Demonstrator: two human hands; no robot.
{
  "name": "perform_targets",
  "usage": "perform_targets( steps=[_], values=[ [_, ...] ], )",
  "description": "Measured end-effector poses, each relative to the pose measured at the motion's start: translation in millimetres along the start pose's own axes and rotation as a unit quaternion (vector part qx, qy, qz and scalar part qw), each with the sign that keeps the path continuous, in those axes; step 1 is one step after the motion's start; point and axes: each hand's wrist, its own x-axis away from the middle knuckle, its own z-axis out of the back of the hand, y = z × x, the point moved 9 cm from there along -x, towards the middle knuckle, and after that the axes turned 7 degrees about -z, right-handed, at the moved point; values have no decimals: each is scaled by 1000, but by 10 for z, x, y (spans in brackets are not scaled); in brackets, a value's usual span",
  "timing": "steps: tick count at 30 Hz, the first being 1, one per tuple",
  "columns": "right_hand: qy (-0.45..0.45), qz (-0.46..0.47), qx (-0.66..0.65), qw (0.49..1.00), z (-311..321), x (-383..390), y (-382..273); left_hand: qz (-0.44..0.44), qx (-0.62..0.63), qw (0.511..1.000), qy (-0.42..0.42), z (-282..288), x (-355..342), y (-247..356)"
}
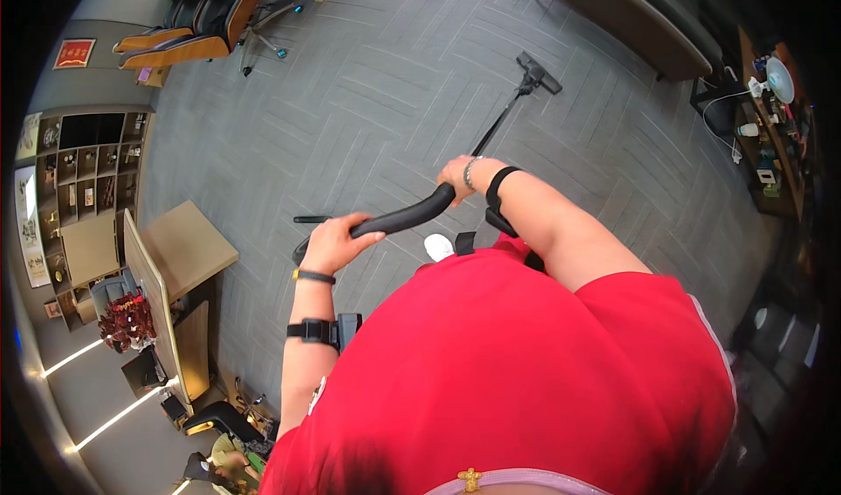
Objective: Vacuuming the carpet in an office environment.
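A vacuum cleaner's wand [498,127] slants away from me to its grey floor head [539,73], which lies on the floor ahead and to the right. My right hand [460,180] is closed round the upper end of the wand, where the thick black hose [407,215] joins it. Farther along, my left hand [335,243] grips that hose, thumb along its top. The hose bends down past the left hand, its far end hidden. A short dark bar [312,219] shows just beyond the left hand; I cannot tell what it belongs to.
Grey patterned flooring [350,127] spreads ahead. A brown sofa [631,17] stands far right, beside a cluttered shelf table [771,136]. A wheeled office chair [206,26] is far left. A desk [188,245] and shelving [92,180] line the left; another person [232,460] is at lower left.
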Motion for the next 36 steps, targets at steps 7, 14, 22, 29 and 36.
perform_targets(
  steps=[7, 14, 22, 29, 36],
  values=[
    [68, -125, 31, 989, 342, 719, 2110, -94, 2, 995, -31, -472, -1446, 1491],
    [135, -227, 2, 964, 601, 1469, 3336, -190, -41, 980, -54, -569, -2229, 2733],
    [98, -211, 104, 967, 46, 1339, 2823, -195, -29, 977, -86, -967, -1684, 2443],
    [-16, -46, 137, 989, -902, 926, 1013, -53, 5, 994, -99, -1269, -26, 1338],
    [-103, 105, 106, 983, -1817, 983, -703, 75, 59, 994, -48, -1610, 1909, 661]
  ],
)
